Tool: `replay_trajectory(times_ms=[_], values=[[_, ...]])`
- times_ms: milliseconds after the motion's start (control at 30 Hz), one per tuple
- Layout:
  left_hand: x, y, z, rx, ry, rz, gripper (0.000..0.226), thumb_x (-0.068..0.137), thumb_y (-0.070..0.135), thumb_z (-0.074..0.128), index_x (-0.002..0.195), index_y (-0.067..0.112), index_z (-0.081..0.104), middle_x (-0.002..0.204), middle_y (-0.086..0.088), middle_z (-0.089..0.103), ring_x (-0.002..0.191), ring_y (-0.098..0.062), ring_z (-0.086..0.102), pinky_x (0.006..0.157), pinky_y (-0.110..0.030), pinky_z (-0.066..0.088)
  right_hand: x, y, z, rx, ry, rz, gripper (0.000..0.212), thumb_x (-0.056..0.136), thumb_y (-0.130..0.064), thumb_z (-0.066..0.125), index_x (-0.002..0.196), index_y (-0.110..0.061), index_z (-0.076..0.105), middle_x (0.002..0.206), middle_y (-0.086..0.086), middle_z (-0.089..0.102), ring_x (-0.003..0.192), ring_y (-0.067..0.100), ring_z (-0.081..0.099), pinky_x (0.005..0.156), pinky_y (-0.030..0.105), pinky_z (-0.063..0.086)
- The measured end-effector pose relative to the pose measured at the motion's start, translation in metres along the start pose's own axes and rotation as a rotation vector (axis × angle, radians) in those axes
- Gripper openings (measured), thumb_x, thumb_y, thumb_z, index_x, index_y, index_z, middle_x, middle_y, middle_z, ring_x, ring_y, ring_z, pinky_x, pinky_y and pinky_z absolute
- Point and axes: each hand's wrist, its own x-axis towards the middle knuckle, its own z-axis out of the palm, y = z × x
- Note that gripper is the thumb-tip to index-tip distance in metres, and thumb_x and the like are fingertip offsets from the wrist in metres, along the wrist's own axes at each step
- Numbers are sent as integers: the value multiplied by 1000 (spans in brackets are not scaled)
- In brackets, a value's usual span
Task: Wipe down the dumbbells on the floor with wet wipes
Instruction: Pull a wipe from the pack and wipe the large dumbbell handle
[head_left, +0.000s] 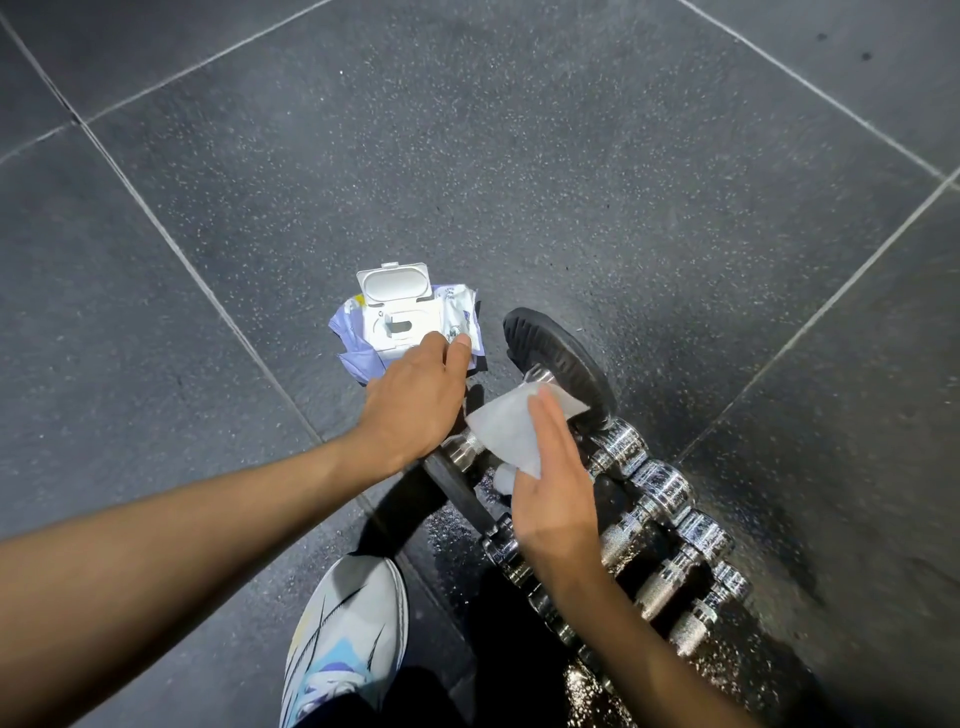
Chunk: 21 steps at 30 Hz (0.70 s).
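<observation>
Dumbbells (670, 525): chrome handles with knurled grip, lying side by side in row on dark floor, close together. Farthest one has black ribbed plate (558, 358), standing on edge.
Wipe (511, 428): white, unfolded, draped over farthest dumbbell's handle.
Wipes pack (405, 322): purple-white soft pack, white flip lid open, upright, on floor just left of dumbbells.
</observation>
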Motion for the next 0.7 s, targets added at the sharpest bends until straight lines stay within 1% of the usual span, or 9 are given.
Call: replay_trajectory(times_ms=[67, 167, 200, 267, 367, 433, 533, 600, 700], values=[[0, 0, -1, 1, 8, -25, 42, 106, 52, 21, 92, 20, 46, 97, -4, 59, 93, -34, 55, 92, -53, 46, -4, -16, 1, 232, 74, 265, 56, 102, -3, 43, 154, -25, 40, 155, -8, 42, 135, 2, 40, 113, 17, 30], [-3, 2, 0, -16, 8, -17, 42, 106, 51, 22, 96, 20, 49, 98, -5, 61, 96, -35, 56, 93, -54, 46, 9, -31, 1, 745, 86, 630, 30, 104, -5, 43, 124, -14, 63, 115, 0, 68, 97, 13, 62, 79, 20, 49], [-4, 2, 0, 1, 1, -7, 40, 107, 49, 23, 100, 19, 49, 100, -5, 61, 96, -36, 56, 93, -54, 46, 14, -33, -1, 839, 110, 690, 22, 102, -4, 46, 109, -11, 65, 99, 3, 68, 85, 16, 63, 71, 22, 49], [-3, 1, -1, 0, 10, -5, 43, 106, 52, 22, 97, 20, 50, 99, -5, 62, 95, -36, 57, 93, -54, 46, 25, -34, -4, 989, 159, 773, 18, 98, 0, 50, 93, -9, 64, 84, 6, 65, 73, 20, 63, 70, 28, 55], [0, 1, -1, 2, 26, -23, 46, 104, 58, 20, 90, 23, 48, 96, -4, 63, 94, -34, 57, 94, -53, 45, 40, -24, -5, 1210, 151, 805, 18, 89, 5, 49, 98, -5, 61, 104, 16, 63, 92, 33, 63, 99, 50, 52], [0, 0, -1, 1, 22, -14, 46, 104, 57, 20, 91, 23, 48, 95, -4, 63, 94, -34, 57, 93, -53, 45, 50, -19, -6, 1338, 40, 768, 27, 87, 3, 43, 101, -3, 65, 120, 22, 66, 106, 38, 65, 105, 56, 47], [-1, 1, 1, -28, 12, -19, 40, 106, 49, 21, 105, 20, 49, 98, -1, 56, 95, -35, 56, 89, -53, 46, 63, -21, -7, 1461, -43, 740, 47, 89, 0, 30, 86, 3, 77, 100, 23, 73, 95, 36, 69, 104, 53, 46], [-2, 1, 0, -127, 16, -64, 28, 107, 39, 23, 115, 22, 44, 100, -2, 51, 94, -36, 55, 85, -54, 48, 69, -27, -4, 1517, -55, 710, 46, 85, -2, 32, 108, 8, 70, 111, 28, 69, 103, 41, 66, 110, 54, 42], [0, 1, -3, -60, 14, -18, 36, 106, 46, 22, 105, 18, 46, 86, 0, 50, 95, -37, 58, 85, -54, 48, 72, -24, 2, 1533, -123, 668, 64, 75, -5, 44, 137, 7, 56, 138, 32, 55, 126, 46, 54, 119, 57, 30]])
